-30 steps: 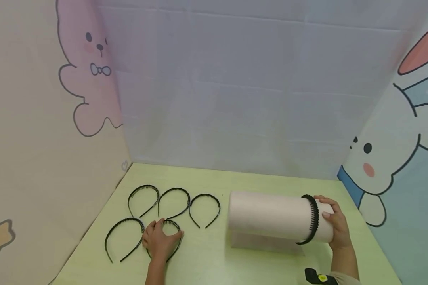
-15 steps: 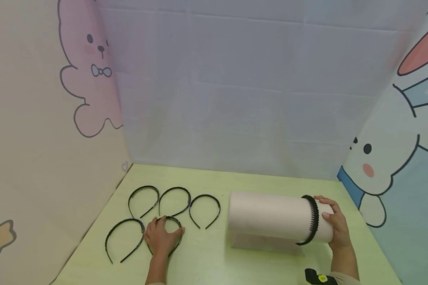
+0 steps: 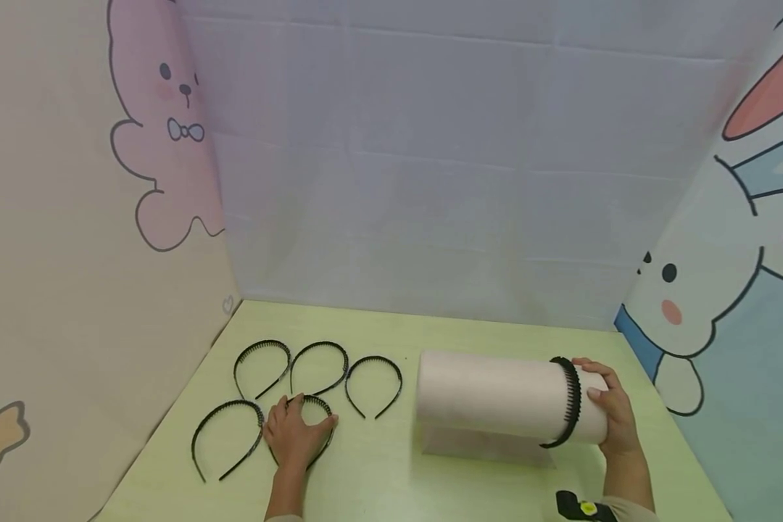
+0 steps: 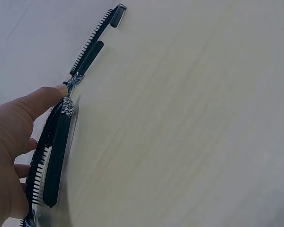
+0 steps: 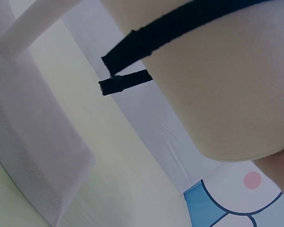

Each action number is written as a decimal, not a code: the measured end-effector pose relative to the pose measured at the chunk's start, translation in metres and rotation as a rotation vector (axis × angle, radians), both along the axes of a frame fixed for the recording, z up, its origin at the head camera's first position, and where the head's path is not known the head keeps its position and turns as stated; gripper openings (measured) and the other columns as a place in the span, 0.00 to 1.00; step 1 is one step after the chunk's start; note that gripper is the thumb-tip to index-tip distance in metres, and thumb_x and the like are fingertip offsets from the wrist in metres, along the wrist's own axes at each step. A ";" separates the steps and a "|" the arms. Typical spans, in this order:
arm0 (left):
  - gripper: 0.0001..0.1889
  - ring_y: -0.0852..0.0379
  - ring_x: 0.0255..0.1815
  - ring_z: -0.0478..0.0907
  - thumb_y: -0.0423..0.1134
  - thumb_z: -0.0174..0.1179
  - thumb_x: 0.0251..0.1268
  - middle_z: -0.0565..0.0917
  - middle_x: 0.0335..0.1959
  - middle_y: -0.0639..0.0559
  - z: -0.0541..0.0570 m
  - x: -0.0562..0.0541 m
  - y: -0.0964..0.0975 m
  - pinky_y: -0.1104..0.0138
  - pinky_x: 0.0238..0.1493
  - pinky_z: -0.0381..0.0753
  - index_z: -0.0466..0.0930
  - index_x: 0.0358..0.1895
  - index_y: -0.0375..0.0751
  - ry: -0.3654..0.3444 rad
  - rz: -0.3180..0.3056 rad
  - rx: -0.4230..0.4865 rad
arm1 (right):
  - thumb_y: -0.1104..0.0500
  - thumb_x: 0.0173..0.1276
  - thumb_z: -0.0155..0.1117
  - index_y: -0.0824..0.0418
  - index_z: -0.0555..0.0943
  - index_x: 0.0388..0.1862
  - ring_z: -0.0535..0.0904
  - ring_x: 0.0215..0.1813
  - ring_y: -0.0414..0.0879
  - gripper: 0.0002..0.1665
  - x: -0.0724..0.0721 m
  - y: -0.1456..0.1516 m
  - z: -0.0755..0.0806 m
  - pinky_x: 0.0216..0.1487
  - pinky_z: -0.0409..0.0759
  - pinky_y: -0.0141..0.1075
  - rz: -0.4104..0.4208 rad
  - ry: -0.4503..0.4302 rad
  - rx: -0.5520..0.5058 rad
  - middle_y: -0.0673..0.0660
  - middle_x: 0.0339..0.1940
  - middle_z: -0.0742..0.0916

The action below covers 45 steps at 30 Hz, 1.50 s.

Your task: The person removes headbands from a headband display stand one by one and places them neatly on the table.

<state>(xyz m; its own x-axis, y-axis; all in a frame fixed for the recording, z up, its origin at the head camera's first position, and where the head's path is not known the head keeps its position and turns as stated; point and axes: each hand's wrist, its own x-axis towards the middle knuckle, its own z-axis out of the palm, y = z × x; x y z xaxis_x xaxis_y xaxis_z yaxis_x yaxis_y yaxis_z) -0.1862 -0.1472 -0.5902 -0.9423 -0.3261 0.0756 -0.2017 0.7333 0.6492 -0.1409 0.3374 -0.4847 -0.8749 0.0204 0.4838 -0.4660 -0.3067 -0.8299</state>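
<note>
On the left of the table in the head view, my left hand (image 3: 295, 437) holds a black toothed headband (image 3: 320, 401) between thumb and fingers. Up close in the left wrist view, the thumb presses that headband (image 4: 57, 161) near a glittery section. My right hand (image 3: 618, 417) grips the right end of a thick white cylinder (image 3: 483, 391), which lies on its side. Around the cylinder near that hand sits another black toothed headband (image 3: 573, 402); its two tips stick out below the cylinder in the right wrist view. Most of the right hand is out of sight there.
Several more black headbands lie flat around the left hand, including one at the near left (image 3: 228, 403) and one nearer the cylinder (image 3: 374, 357). A pale stand (image 3: 483, 444) supports the cylinder. Cartoon-printed walls and a plain back sheet (image 3: 391, 181) border the table.
My left hand and the headband under it have shifted slightly away from me, then stayed nearly still. The right hand keeps its grip on the cylinder.
</note>
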 end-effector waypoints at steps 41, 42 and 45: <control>0.36 0.36 0.64 0.56 0.50 0.73 0.45 0.64 0.64 0.39 0.052 0.021 0.060 0.41 0.54 0.62 0.72 0.59 0.41 0.267 -0.184 0.340 | 0.76 0.63 0.28 0.62 0.73 0.55 0.69 0.57 0.46 0.30 -0.004 0.000 0.000 0.53 0.69 0.34 0.023 0.000 -0.020 0.55 0.59 0.74; 0.36 0.36 0.64 0.57 0.49 0.73 0.45 0.64 0.64 0.39 0.055 0.022 0.061 0.41 0.54 0.62 0.72 0.59 0.41 0.271 -0.188 0.347 | 0.76 0.63 0.28 0.62 0.73 0.55 0.69 0.57 0.46 0.30 -0.004 0.000 0.000 0.53 0.69 0.34 0.024 0.003 -0.020 0.56 0.59 0.74; 0.35 0.37 0.64 0.58 0.49 0.73 0.45 0.64 0.64 0.40 0.061 0.023 0.062 0.41 0.55 0.62 0.72 0.60 0.43 0.279 -0.198 0.373 | 0.76 0.63 0.28 0.63 0.73 0.55 0.70 0.57 0.46 0.29 -0.004 0.000 0.001 0.52 0.70 0.34 0.014 0.000 -0.021 0.56 0.59 0.74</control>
<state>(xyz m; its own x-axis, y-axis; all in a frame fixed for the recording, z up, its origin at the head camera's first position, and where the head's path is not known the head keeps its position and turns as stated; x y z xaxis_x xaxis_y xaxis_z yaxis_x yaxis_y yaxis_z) -0.1630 -0.0850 -0.5296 -0.9492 -0.1960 0.2463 0.1367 0.4482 0.8834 -0.1447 0.3374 -0.4841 -0.8751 0.0184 0.4836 -0.4619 -0.3301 -0.8232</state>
